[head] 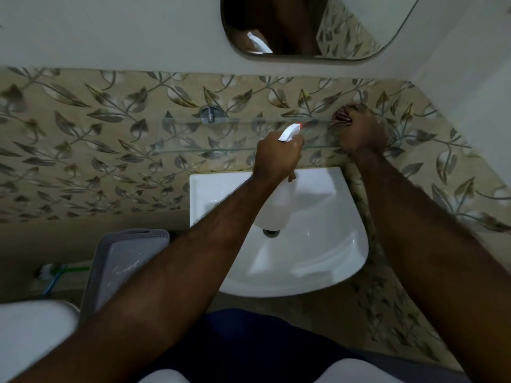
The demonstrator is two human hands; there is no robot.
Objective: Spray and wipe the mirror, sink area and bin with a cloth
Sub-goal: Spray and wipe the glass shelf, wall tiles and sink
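Note:
My left hand [278,158] grips a white spray bottle [279,205] with a red-tipped nozzle, held over the back of the white sink [326,250]. The nozzle points at the glass shelf [199,139] fixed to the leaf-patterned tiles. My right hand [362,134] is closed on a dark bunched cloth [341,117], pressed at the right end of the glass shelf against the tiles. The mirror [345,29] hangs above, at the top of the view. A grey perforated bin [121,266] stands left of the sink, below my left forearm.
A chrome wall fitting [210,114] sits above the shelf's left half. A white toilet part [30,335] fills the lower left corner. A brush with a green handle [58,272] lies on the floor at the left. White wall closes in on the right.

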